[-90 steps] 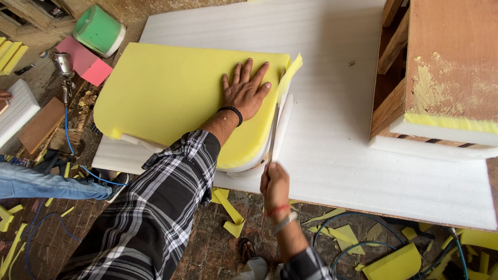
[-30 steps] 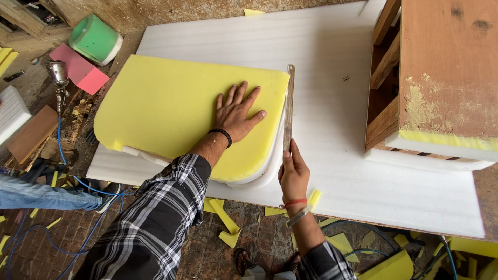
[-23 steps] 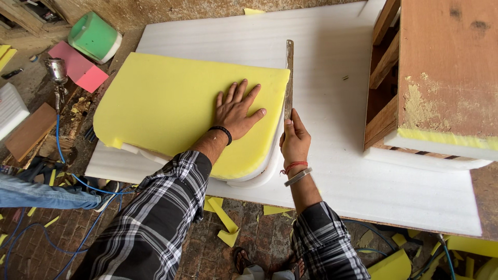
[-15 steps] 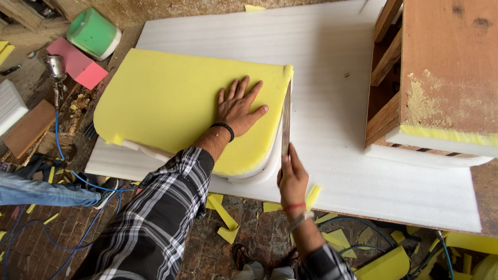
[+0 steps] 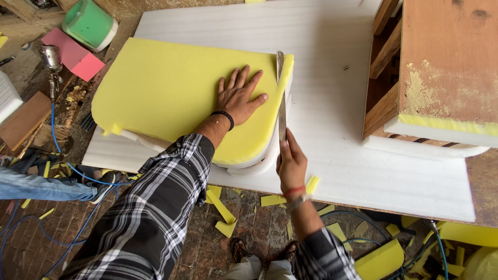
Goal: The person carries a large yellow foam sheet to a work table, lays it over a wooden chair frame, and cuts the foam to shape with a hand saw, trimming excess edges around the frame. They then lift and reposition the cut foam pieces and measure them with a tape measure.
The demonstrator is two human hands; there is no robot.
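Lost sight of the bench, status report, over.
Left hand flat on yellow foam pad. Right hand grips long blade along pad's right edge. Wooden frame apart, at right.

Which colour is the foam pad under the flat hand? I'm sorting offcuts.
Yellow; the soft foam pad shows best in the head view.

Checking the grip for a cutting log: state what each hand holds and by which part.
The right hand grips a long blade by its near end. The left hand holds nothing; it presses flat on the yellow foam.
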